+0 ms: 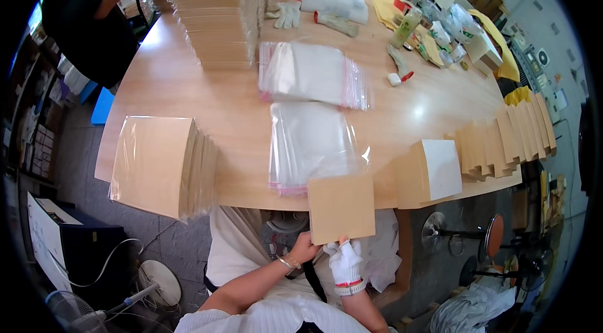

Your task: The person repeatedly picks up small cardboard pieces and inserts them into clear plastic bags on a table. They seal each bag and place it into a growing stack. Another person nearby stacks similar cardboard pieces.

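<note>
A flat, square kraft-brown sheet (342,207), perhaps card or an envelope, is held up just in front of the table edge. My bare left hand (305,248) is closed on its lower left corner. In a white knit glove with a red cuff, my right hand (345,259) grips the bottom edge, thumb on the near face. Beyond the sheet lies a pile of clear plastic bags (311,141) with pink edges. A second pile of such bags (304,72) sits behind it. To the right stands a brown stack (411,176) with a white sheet (443,170) on its side.
Plastic-wrapped brown packs (154,163) stand at the table's left edge; a tall wrapped stack (210,13) rises behind. Fanned brown pieces (502,138) line the right edge. Work gloves (287,14), a bottle (407,26) and clutter lie at the back. A person in black (88,19) is far left.
</note>
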A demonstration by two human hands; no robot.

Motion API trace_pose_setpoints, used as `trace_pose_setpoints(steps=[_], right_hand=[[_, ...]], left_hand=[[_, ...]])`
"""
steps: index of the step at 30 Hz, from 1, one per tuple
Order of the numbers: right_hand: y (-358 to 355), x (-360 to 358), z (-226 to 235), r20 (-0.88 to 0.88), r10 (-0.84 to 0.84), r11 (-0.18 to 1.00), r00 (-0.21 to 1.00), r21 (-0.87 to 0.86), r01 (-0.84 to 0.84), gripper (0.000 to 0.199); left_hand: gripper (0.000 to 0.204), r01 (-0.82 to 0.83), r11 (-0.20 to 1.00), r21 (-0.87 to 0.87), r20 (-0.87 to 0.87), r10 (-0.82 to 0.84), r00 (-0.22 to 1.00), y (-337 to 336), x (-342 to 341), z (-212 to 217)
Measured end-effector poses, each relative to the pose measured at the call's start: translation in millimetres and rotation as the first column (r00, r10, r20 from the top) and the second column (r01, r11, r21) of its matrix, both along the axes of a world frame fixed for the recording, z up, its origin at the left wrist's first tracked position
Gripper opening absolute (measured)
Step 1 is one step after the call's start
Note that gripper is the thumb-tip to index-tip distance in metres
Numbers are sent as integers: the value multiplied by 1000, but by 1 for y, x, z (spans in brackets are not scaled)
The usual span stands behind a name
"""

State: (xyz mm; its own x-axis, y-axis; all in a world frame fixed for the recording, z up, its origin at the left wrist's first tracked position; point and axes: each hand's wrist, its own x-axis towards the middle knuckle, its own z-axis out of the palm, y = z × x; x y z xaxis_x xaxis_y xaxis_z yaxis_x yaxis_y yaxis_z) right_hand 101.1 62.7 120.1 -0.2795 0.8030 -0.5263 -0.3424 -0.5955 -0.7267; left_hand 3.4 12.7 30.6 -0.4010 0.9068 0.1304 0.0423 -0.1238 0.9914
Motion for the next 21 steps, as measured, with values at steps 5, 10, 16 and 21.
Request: trace_pose_setpoints(steps=[5,10,16,21], right_hand=[[13,0,-12,-13,-31,996,999,-85,29,12],[26,-8,-21,5,-41,997,999,-68,41,13],[56,-39,-9,32,-8,1000,999,-18,8,15],[54,-26,11,-214,113,992,970,-35,-123,12]], left_hand=[[11,183,940,-289,-2,-192,981,-12,7,12],[12,111,973,-201,45,-104,994,-13,12,11],[12,38,972,-232,254,23,967,0,17,14],[43,98,981,-168,384,-26,923,-9,10,4]])
